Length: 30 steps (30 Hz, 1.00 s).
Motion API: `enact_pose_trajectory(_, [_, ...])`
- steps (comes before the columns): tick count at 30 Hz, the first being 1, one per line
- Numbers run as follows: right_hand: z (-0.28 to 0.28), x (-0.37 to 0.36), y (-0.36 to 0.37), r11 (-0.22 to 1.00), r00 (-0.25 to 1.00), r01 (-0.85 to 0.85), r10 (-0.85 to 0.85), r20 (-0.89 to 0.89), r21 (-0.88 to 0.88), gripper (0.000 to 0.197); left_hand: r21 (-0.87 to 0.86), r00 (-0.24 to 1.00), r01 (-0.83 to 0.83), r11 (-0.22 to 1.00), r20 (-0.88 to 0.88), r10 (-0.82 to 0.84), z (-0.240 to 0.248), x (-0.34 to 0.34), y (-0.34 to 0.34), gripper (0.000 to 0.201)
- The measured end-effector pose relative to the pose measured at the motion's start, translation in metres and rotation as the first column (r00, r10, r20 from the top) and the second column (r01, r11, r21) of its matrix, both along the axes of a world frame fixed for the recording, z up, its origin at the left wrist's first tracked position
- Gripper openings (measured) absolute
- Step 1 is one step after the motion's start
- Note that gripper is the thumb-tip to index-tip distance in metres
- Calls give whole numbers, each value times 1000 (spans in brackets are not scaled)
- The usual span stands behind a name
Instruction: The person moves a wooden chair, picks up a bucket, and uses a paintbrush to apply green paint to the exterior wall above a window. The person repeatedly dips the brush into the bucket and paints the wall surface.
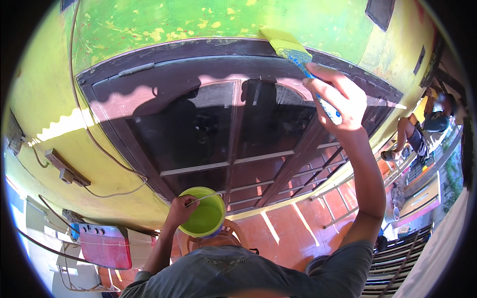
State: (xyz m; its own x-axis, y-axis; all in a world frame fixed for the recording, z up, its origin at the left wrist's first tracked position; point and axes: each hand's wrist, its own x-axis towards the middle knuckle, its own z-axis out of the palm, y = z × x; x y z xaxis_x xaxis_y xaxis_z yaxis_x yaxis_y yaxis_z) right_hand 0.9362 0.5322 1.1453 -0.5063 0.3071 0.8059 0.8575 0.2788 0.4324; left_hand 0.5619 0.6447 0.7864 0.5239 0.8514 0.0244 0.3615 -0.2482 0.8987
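My right hand [340, 94] is raised and closed around the paint-spattered blue and white handle of a wide paintbrush [287, 44]. Yellow-green paint coats its bristles, which lie against the green wall [198, 25] at the top edge of a dark brown door frame [218, 48]. Lower down, my left hand [182, 210] grips the thin handle of a lime-green bucket [223, 212] at its rim. Yellow-green paint shows inside the bucket. Yellowish patches mark the green wall left of the brush. Below the frame are brown wood panels with dark glass panes [186, 129].
An orange plastic chair [233, 232] stands below the bucket. A red and white appliance with knobs [104, 243] is at lower left. Cables [82, 107] run down the left wall. At right, a ladder [338, 203] lies near the tiled floor, and another person [432, 124] sits farther off.
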Motion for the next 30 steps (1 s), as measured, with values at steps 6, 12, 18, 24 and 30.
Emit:
enact_pose_trajectory(6, [-111, 2, -52, 980, 830, -200, 176, -529, 11, 17, -345, 999, 4, 938, 41, 11, 15, 30, -8, 25])
enact_pose_trajectory(12, [-286, -10, -50, 897, -182, -434, 2, -983, 82, 14, -481, 970, 112, 870, 245, 10, 13, 59, -5, 33])
enact_pose_trajectory(18, [-375, -41, -33, 821, -243, -538, -366, -898, -189, 12, -600, 980, 135, 788, 197, -18, 12, 84, -9, 34])
enact_pose_trajectory(24, [-409, -66, 8, 565, 327, -445, -620, -714, -695, 19, -650, 957, 268, 711, 264, -119, 10, 108, -1, 46])
enact_pose_trajectory(30, [-440, -78, 38, 449, 398, -548, -602, -692, -706, 17, -694, 886, 418, 586, 453, -97, 14, 123, 7, 45])
